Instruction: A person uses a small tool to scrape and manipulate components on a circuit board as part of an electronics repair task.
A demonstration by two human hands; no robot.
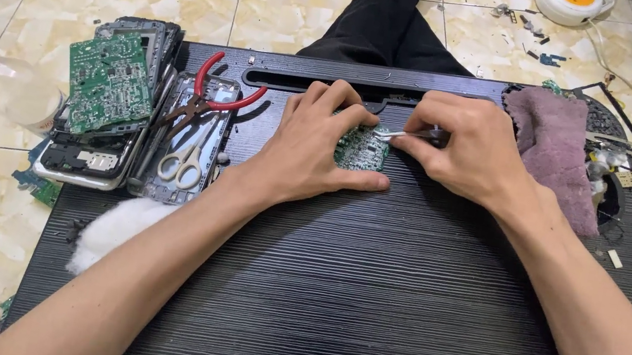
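Head: pcb [362,149] btwn left hand [312,148], right hand [466,150].

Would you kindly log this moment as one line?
left hand: steadies green circuit board | right hand: tweezers on board | surface: black board

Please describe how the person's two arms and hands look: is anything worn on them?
Both forearms are bare, with no sleeves in view. The left hand and the right hand wear no gloves, and no rings, watch or bracelet show. The fingernails look short and unpainted.
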